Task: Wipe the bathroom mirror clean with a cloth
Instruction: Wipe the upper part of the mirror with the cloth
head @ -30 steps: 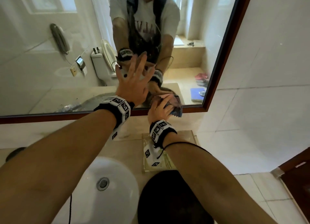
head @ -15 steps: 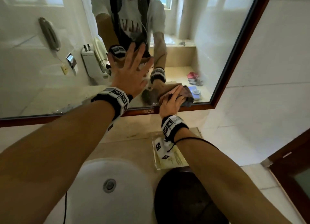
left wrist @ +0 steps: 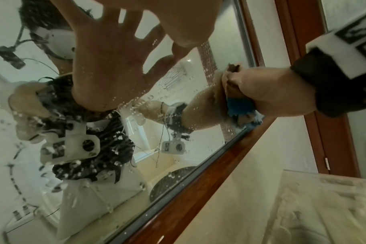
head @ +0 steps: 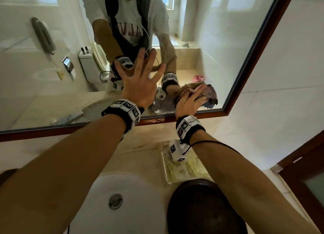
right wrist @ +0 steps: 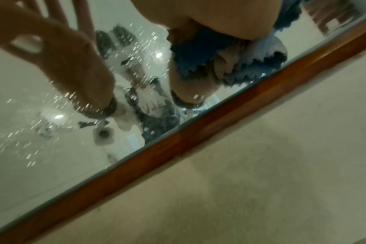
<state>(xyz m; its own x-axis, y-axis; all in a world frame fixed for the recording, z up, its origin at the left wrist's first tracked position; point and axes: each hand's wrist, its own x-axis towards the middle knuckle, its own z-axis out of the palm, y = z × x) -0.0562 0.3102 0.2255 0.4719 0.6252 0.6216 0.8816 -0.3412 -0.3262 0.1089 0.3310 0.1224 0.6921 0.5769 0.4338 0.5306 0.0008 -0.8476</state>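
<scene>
The mirror [head: 219,41] has a brown wooden frame [head: 252,58] and droplets [right wrist: 136,41] speckle its lower glass. My left hand [head: 140,81] lies flat on the glass with fingers spread, near the bottom edge; it also shows in the wrist view as left hand [left wrist: 184,24]. My right hand [head: 190,100] grips a bunched blue and pinkish cloth [head: 209,95] and presses it against the glass by the lower right corner. From the left wrist, the right hand [left wrist: 272,92] closes around the cloth [left wrist: 238,105]. The cloth [right wrist: 190,54] hangs just above the frame [right wrist: 219,118].
Below the mirror runs a beige counter [head: 140,155] with a white sink basin [head: 98,190]. A clear tray with a paper sheet [head: 185,169] and a dark round object [head: 201,207] sit under my right arm. A brown door [head: 306,172] stands at the right.
My right hand has slid the cloth to the right along the mirror's bottom edge, toward the corner. My left hand has stayed flat on the glass.
</scene>
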